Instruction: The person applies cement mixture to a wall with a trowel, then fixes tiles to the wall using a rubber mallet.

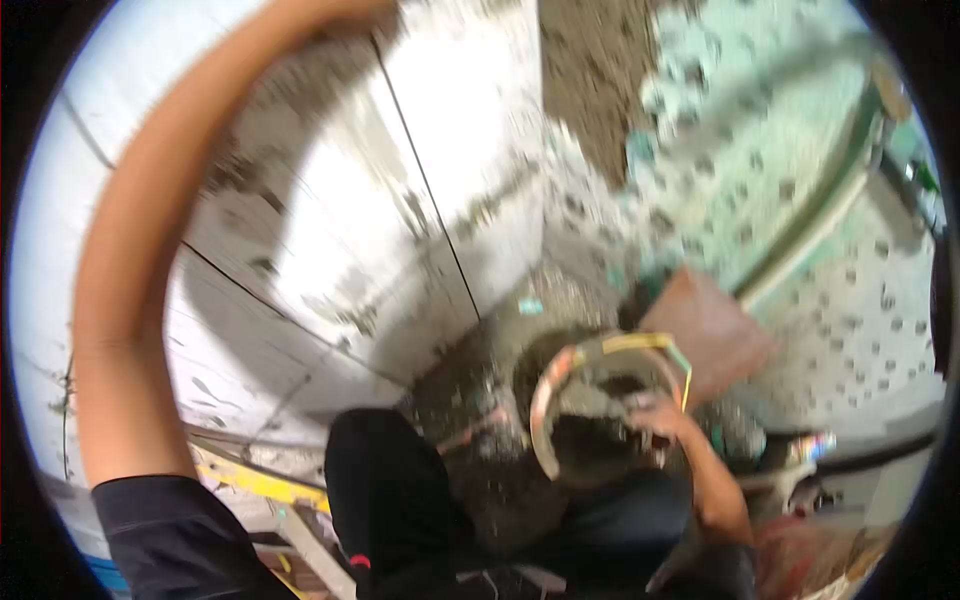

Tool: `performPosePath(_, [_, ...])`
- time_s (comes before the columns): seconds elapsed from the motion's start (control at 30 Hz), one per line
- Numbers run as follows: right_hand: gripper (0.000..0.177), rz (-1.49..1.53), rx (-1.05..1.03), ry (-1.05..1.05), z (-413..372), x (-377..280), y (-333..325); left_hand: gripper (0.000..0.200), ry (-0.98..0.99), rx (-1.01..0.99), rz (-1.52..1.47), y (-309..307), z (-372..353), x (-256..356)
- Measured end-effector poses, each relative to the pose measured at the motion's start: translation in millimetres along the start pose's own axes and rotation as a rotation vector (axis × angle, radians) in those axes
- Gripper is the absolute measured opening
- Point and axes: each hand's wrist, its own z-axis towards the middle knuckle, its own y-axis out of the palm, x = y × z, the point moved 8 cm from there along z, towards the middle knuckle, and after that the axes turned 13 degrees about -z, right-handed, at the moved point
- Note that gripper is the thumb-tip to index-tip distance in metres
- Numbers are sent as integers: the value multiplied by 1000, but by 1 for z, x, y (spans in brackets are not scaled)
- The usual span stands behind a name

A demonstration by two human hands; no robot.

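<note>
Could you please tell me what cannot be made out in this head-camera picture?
Left hand: head view, blurred and cut by the top edge at the tiled wall; open or shut cannot be told.
Right hand: head view, fingers down in the bucket of grey mix; anything held is hidden.
Clutter at lower right: head view, blurred, too small to name.

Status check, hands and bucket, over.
Right hand down in bucket of grey mix, grip unclear. Left hand high against white wall, blurred. Knee beside bucket.
</note>
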Motion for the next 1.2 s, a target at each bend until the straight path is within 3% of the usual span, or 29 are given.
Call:
performPosePath(0.03, [42,140,-105,168,-9,-2,-9,25,68,49,2,-8,-4,8])
performPosePath(0.07, [41,239,-49,93,-7,0,-18,24,116,53,20,-22,-15,21])
performPosePath(0.1, [41,348,-7,30,-10,-29,-32,21,77,-72,-1,-29,-20,25])
performPosePath(0.17, [38,592,71,-92,-13,-81,-72,11,109,48,-49,-23,-18,20])
performPosePath(0.2, [40,673,10,-267,-5,-111,-91,10,92,30,-38,-22,-16,18])
performPosePath(0.23, [44,696,102,-339,-4,-150,-117,10,76,9,-30,-20,-16,17])
performPosePath(0.37, [43,621,471,-547,9,-288,-206,10,91,19,-54,-22,-17,17])
performPosePath(0.43, [44,639,523,-704,29,-343,-237,10,64,-21,-58,-25,-17,19])
performPosePath(0.57, [46,276,1023,-868,47,-429,-261,10,55,22,-84,-30,-19,18])
performPosePath(0.73, [51,-56,1328,-855,101,-463,-238,12,50,-9,-105,-30,-21,17])
performPosePath(0.87, [49,-136,1257,-644,113,-466,-214,14,68,7,-102,-29,-21,17])
performPosePath(1.07, [44,-352,1244,-634,95,-454,-213,13,72,4,-111,-26,-18,15])
performPosePath(1.2, [46,-479,1152,-488,72,-439,-230,11,18,-57,-105,-28,-18,16])
